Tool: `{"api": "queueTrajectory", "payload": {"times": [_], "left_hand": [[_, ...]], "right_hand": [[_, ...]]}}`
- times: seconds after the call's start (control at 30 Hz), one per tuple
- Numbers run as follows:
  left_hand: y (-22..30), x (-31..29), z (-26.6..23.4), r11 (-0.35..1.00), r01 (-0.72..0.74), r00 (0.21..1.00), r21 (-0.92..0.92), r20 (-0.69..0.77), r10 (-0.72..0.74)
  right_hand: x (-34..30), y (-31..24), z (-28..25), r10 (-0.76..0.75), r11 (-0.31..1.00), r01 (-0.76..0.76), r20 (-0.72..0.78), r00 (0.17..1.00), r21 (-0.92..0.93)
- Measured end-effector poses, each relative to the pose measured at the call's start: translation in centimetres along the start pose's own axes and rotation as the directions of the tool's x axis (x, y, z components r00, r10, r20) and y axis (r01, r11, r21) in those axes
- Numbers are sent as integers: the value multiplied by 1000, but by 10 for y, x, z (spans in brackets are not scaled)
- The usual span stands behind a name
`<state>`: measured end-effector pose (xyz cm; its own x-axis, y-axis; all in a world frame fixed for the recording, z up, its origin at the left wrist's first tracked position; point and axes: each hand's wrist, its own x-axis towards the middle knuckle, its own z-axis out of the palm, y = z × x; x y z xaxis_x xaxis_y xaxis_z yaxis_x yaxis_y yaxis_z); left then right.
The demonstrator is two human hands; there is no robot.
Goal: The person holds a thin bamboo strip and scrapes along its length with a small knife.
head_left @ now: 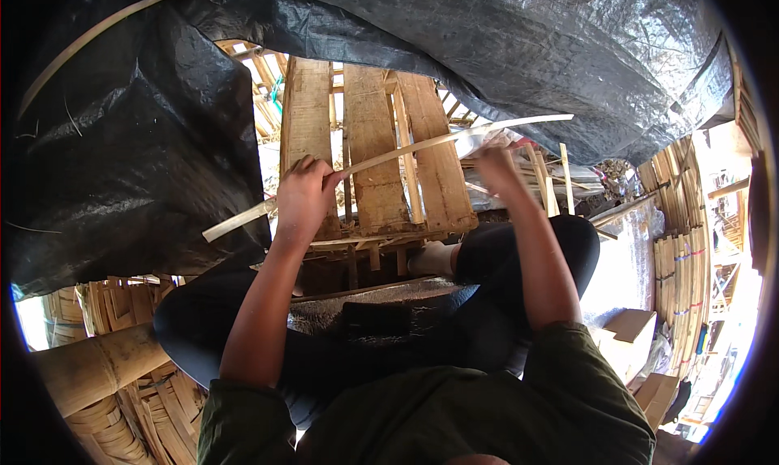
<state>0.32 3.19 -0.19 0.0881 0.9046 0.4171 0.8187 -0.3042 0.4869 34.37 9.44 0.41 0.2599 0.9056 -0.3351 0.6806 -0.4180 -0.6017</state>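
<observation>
A long, thin, pale bamboo strip (389, 155) runs slantwise in front of me, its left end low and its right end higher. My left hand (305, 191) is closed around it, left of its middle. My right hand (497, 171) is raised just below the strip's right part and is smeared by motion. Whether its fingers hold anything does not show. Under the strip stands a low bench of wooden planks (373, 132), with gaps between the boards. My legs are bent to either side of its near end.
Black plastic sheeting (130, 157) hangs at the left, and more tarpaulin (560, 43) sags over the far side. Bundles of bamboo strips (682, 278) are stacked at the right, near a cardboard box (629, 339). A thick bamboo pole (101, 363) lies at lower left beside woven bamboo pieces (101, 428).
</observation>
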Motion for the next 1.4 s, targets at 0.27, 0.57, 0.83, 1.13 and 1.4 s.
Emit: {"api": "queueTrajectory", "payload": {"times": [0.27,0.57,0.83,1.13,1.4], "left_hand": [[-8,-3,-1,1000,2,1000,-7,-17,-2],[-8,-10,0,1000,2,999,11,-40,-2],[-12,-6,-4,999,35,999,2,-30,-35],[-9,-5,-3,999,26,999,31,-20,-26],[0,0,-5,983,-102,989,154,-89,117]], "right_hand": [[3,-3,-13,50,981,-53,20,999,186],[-22,-21,-24,-76,997,69,-187,979,-42],[-25,-46,-6,-57,997,58,-19,998,53],[-34,-40,-4,-65,995,72,94,993,-67],[-31,-19,-28,-396,805,559,520,756,-199]]}}
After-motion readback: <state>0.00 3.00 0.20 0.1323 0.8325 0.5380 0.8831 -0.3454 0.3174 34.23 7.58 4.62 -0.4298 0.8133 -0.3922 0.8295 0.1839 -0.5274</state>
